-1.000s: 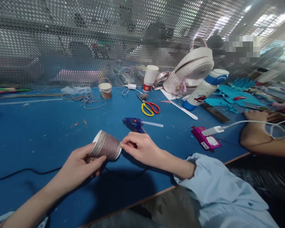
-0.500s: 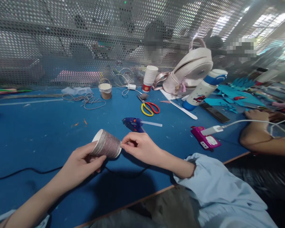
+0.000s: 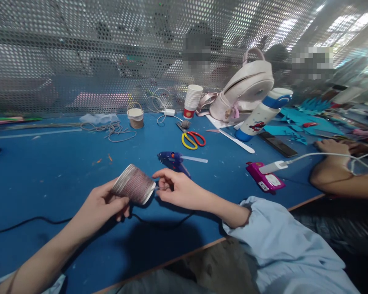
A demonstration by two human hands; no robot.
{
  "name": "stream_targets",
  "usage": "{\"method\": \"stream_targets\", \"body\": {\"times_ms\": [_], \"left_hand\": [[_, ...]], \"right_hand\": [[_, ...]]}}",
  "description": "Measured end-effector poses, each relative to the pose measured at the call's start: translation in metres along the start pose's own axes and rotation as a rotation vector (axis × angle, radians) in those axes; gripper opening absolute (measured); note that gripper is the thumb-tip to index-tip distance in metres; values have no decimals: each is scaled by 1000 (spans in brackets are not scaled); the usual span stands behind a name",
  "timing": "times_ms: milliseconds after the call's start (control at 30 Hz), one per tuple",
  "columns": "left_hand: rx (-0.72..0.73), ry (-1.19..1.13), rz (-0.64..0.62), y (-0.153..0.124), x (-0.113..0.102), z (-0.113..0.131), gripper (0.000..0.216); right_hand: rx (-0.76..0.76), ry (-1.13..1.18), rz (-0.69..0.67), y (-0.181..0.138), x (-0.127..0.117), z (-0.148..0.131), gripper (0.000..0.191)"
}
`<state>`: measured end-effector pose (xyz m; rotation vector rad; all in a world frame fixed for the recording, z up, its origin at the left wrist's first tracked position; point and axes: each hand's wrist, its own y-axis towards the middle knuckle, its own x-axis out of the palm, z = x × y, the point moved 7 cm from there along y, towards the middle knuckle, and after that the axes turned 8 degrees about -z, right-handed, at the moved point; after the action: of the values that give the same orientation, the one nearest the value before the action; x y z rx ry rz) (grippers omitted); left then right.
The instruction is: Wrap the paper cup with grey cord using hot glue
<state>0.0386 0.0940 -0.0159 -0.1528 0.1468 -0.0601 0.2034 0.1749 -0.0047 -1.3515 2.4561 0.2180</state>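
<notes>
My left hand [image 3: 106,204] grips a paper cup wound with grey and reddish-brown cord [image 3: 135,184]. The cup lies tilted on its side above the table, its white base rim facing right. Close to that rim is my right hand [image 3: 174,188], with the index finger reaching to the cup's edge and the thumb apart from it. A pale bit shows between rim and fingers, too small to make out. Just beyond my right hand, a blue glue gun [image 3: 173,159] with a clear glue stick lies on the table.
Behind the glue gun lie scissors [image 3: 191,139]. Farther back stand a small cord-wrapped basket [image 3: 136,118], stacked paper cups [image 3: 193,100], a backpack [image 3: 245,90] and a bottle [image 3: 262,116]. A pink power strip [image 3: 265,178] sits right, near another person's arm [image 3: 340,171]. Grey cord [image 3: 115,130] lies back left.
The cup has turned slightly and shifted a little left in my left hand. My right hand's fingers have spread from a pinch at the base rim.
</notes>
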Motion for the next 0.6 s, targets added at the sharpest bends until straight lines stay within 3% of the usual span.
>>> {"method": "stream_targets", "body": {"times_ms": [200,433,600], "left_hand": [[-24,-137,-118,4,9,-11,12],[-36,-32,121,6,1,-1,45],[-94,14,99,5,3,3,43]], "right_hand": [[23,-54,-28,5,6,6,29],[45,-21,65,10,-2,12,27],[-115,-287,98,6,1,0,21]]}}
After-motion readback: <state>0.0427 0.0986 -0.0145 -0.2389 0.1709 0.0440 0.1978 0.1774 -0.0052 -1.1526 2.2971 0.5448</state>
